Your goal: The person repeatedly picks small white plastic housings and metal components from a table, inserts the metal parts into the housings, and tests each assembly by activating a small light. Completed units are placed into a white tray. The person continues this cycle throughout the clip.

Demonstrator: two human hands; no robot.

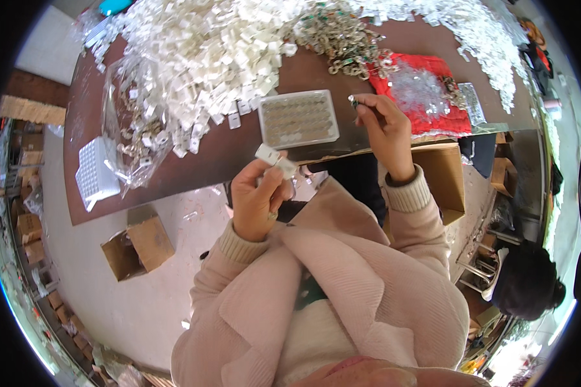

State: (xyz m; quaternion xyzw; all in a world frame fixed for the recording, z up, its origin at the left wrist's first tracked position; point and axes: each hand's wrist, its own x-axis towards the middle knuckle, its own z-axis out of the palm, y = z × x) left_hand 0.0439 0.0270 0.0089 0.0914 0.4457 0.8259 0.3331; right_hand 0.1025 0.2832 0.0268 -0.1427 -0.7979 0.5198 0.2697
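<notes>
My left hand (255,200) is closed on small white plastic cards (268,155), held just off the table's near edge. At least two of them stick out between thumb and fingers. My right hand (388,135) is raised over the same edge, thumb and forefinger pinched on a small shiny metal jewelry piece (353,101) with a dark green part. Its exact kind is too small to tell. Between the hands, a shallow clear plastic box (301,143) lies on the brown table (197,171), with rows of small round pieces in it.
A large heap of white cards (206,55) covers the table's far left. Behind the box lies a pile of metal jewelry (342,45); a red bag (457,121) sits right. A clear bag (119,129) and white dimpled tray (98,173) are left. Cardboard boxes (153,240) stand below.
</notes>
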